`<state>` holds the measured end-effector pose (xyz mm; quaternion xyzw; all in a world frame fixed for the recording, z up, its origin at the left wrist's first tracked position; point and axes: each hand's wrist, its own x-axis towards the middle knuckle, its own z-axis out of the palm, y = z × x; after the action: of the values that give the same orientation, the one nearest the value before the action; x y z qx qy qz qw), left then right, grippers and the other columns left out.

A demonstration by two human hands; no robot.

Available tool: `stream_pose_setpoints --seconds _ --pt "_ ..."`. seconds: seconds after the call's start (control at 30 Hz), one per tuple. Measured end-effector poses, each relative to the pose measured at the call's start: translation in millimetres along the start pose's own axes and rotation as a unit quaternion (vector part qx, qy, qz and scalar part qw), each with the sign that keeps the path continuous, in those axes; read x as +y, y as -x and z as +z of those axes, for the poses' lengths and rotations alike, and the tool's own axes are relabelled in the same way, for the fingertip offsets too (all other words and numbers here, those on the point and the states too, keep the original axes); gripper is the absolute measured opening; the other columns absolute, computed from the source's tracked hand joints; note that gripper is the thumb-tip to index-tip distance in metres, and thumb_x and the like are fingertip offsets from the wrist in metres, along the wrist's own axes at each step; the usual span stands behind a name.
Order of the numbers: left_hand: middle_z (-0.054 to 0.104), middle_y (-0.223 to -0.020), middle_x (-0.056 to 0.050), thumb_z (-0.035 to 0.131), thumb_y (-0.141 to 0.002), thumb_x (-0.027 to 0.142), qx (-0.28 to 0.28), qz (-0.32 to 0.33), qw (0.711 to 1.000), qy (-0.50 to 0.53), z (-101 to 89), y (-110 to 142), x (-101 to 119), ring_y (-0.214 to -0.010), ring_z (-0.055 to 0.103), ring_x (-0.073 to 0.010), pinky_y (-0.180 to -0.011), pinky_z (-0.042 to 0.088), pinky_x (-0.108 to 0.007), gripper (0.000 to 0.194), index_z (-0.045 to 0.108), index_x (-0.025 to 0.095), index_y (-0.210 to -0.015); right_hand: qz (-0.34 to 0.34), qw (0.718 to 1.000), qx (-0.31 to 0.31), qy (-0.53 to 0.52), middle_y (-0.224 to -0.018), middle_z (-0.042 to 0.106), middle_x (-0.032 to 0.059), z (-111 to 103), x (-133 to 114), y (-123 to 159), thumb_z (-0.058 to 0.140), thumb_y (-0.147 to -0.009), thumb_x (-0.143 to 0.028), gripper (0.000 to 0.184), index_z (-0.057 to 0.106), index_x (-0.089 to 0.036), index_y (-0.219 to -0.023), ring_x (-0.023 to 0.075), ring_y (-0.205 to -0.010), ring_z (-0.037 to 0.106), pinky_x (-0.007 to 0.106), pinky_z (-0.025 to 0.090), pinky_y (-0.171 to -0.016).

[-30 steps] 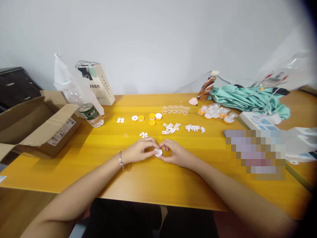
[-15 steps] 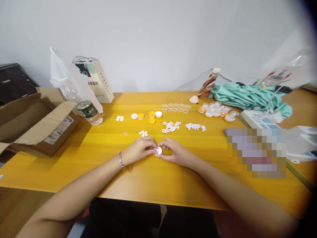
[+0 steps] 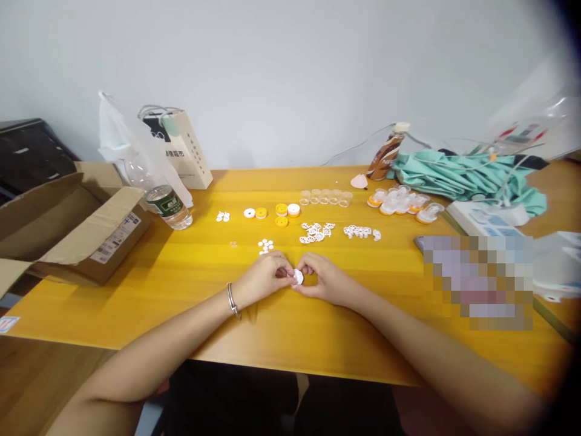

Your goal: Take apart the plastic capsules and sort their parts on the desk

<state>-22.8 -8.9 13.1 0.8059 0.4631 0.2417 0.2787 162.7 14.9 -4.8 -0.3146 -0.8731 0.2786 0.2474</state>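
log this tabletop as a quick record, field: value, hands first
left hand: grip on small round white part
right hand: fingers at that part, firmness unclear
just beyond hands: small white discs
mid-table: white openwork pieces, yellow and white round parts
behind those: row of clear plastic cups
far left: open brown cardboard box
far right: crumpled teal fabric

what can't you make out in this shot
- White piece, head view: its shape is partly covered by the fingers of the left hand and right hand.
- Tiny rings, head view: too small for detail.
- Flat item at right, head view: pixelated over.
- Cardboard box, head view: left side cut off by the frame edge.
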Motion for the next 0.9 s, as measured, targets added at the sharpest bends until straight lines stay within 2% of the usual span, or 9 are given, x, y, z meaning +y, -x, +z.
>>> stream_pose_setpoints --seconds 0.27,0.43,0.63,0.9 --pt "0.059 -0.077 -0.002 0.063 -0.072 0.019 0.007 -0.038 0.999 0.014 1.3 -0.6 1.3 -0.063 0.057 -0.0095 -0.063 0.048 -0.021 0.006 0.063 0.014 -0.074 0.006 1.0 0.0 -0.004 -0.073 0.052 0.0002 2.0 3.2 -2.3 0.066 -0.068 -0.024 0.019 0.05 -0.019 -0.077 0.014 -0.07 0.049 0.026 0.038 -0.063" --pt "0.06 -0.076 -0.002 0.061 -0.073 0.018 0.024 0.008 0.999 -0.025 0.4 -0.1 0.9 -0.07 0.057 -0.0117 -0.066 0.047 -0.021 0.003 0.063 0.015 -0.072 0.008 1.0 -0.007 0.005 -0.072 0.05 -0.001 1.4 4.7 -4.3 0.066 -0.068 -0.023 0.019 0.054 -0.019 -0.081 0.0133 -0.069 0.047 0.026 0.037 -0.064" --pt "0.062 -0.082 -0.004 0.056 -0.079 0.018 0.016 0.061 0.996 -0.068 -0.5 0.2 -2.6 -0.074 0.058 -0.0126 -0.07 0.047 -0.023 0.007 0.063 0.015 -0.079 0.009 1.0 -0.003 -0.025 -0.072 0.052 -0.0008 0.7 6.9 -4.6 0.064 -0.073 -0.029 0.016 0.054 -0.019 -0.081 0.0134 -0.069 0.047 0.026 0.037 -0.064" --pt "0.062 -0.087 -0.007 0.049 -0.083 0.014 0.022 0.088 0.991 -0.093 7.2 1.8 -1.3 -0.078 0.058 -0.0142 -0.071 0.049 -0.025 0.011 0.059 0.014 -0.087 0.021 0.999 -0.002 -0.036 -0.076 0.056 0.0007 -2.3 5.9 -4.4 0.064 -0.073 -0.027 0.014 0.054 -0.02 -0.08 0.0153 -0.074 0.051 0.028 0.038 -0.068"
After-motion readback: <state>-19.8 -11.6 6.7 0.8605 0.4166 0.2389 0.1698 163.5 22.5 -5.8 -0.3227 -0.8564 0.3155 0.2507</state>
